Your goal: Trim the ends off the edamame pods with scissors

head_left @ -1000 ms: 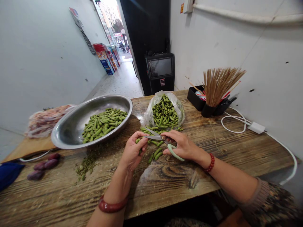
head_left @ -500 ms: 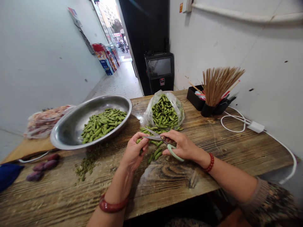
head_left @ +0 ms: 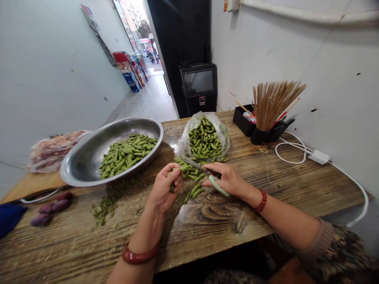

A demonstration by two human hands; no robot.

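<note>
Between the fingers of my left hand [head_left: 166, 185] is a green edamame pod [head_left: 172, 182], partly hidden by the fingers. My right hand [head_left: 226, 178] grips scissors [head_left: 217, 185] with pale green handles, their blades closed together and pointing left over loose edamame pods [head_left: 196, 191] on the table. Behind the hands, a clear plastic bag [head_left: 186, 138] lies with its mouth toward me, full of pods. To the left stands a wide steel basin [head_left: 85, 159] with a heap of pods inside. Small green trimmings [head_left: 103, 211] are scattered before the basin.
Several purple-red oval items [head_left: 53, 207] lie at left, near a blue cloth [head_left: 12, 219]. A bag of pinkish meat [head_left: 56, 150] sits behind the basin. At right are a black holder of wooden skewers [head_left: 268, 114] and a white cable with a plug block [head_left: 319, 157].
The scissor blades have gone from spread to closed. My left hand has drawn slightly left, away from the scissors, still holding a pod. The view has shifted a little.
</note>
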